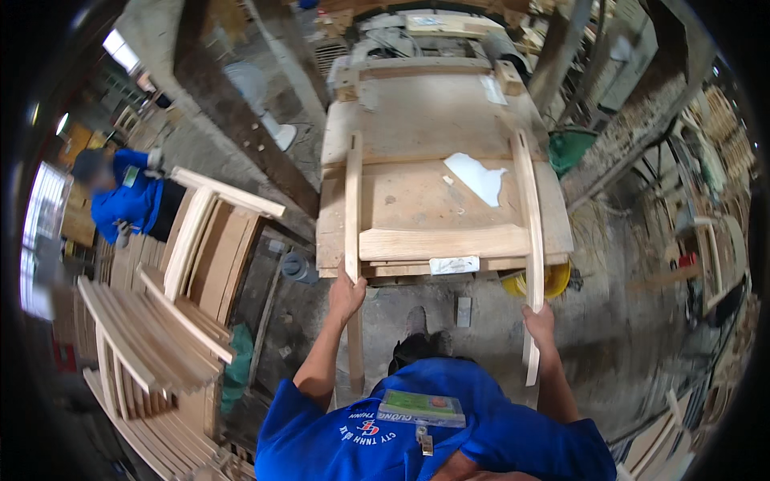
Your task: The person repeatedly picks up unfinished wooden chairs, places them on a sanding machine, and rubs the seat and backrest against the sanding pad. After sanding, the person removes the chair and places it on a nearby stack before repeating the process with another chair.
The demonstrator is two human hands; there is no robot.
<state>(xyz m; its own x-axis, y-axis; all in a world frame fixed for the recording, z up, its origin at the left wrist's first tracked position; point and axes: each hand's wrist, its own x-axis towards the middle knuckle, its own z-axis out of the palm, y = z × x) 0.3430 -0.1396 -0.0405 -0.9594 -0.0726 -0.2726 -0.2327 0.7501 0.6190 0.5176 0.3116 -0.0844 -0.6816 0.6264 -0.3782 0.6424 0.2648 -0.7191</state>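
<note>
We hold the wooden frame [481,243] at twelve o'clock on the table [417,120], left hand [346,295] gripping its left post [353,204], right hand [540,325] its right post [526,192]; one bar [433,243] seems joined, but the far ends [356,143] look not yet linked.

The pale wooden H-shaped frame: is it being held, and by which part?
Yes: the left hand grips the frame by its left bar, the right hand by its right bar, both nearer the person than the crossbar.
</note>
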